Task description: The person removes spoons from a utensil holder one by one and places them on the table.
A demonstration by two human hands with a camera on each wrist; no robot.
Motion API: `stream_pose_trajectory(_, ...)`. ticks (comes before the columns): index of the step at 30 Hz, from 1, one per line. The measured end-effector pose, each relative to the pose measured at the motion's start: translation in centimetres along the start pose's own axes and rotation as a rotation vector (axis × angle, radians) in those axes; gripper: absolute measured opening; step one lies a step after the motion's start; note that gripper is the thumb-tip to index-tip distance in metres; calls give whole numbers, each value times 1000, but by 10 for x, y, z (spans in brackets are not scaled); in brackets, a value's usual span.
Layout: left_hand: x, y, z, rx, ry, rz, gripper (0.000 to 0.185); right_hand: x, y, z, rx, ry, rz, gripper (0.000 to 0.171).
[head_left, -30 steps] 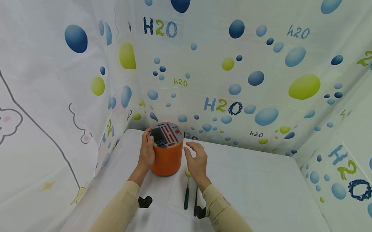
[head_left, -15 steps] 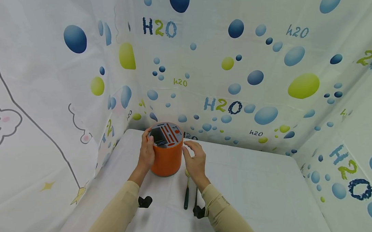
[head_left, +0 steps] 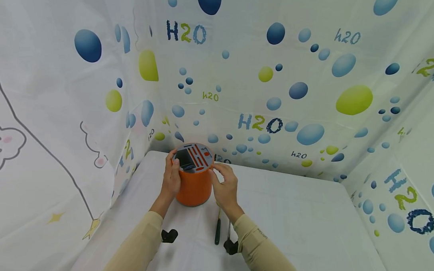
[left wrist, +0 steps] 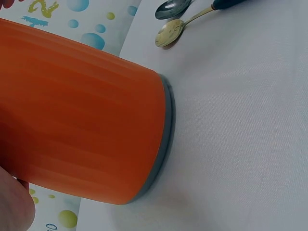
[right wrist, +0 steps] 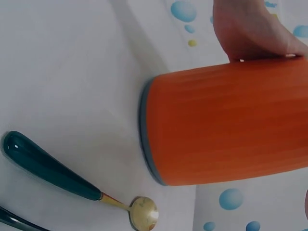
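while left hand (head_left: 172, 179) holds orange canister (head_left: 194, 188), right hand (head_left: 227, 189) hides spoons (head_left: 217, 232) (partly)

The container (head_left: 193, 188) stands upright on the table (head_left: 295, 212), toward its far left corner, with the far wall (head_left: 243, 78) behind it. Your left grip (head_left: 172, 179) is on the container's left side; your right grip (head_left: 226, 191) is at its upper right edge. Nearer you, to the container's right, the left spoon (head_left: 217, 231) and right spoon (left wrist: 172, 8) lie side by side, running toward you.
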State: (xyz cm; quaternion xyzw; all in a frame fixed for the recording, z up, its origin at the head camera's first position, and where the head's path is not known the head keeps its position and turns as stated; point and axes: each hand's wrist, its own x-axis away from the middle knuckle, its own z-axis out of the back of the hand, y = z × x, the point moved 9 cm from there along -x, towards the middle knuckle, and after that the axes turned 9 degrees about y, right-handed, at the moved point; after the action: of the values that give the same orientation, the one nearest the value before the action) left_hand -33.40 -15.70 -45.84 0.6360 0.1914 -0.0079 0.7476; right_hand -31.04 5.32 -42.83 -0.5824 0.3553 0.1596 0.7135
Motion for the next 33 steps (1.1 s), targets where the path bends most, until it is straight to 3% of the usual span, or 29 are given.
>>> stream_pose_trajectory(16,0,1,0,31,-5,-5,52,0,-8,-9,-19,-24,38,22)
stream_pose_trajectory(22,-1,2,0,17,1,-4,52,0,-8,-14,-11,-50,10,22)
stream_pose_trajectory(29,-12,-35,-4,27,22,-5,52,0,-10,-17,-26,-60,21,23)
stream_pose_trajectory(33,-13,-39,-4,24,43,-19,52,0,-12,-19,-23,-63,34,23)
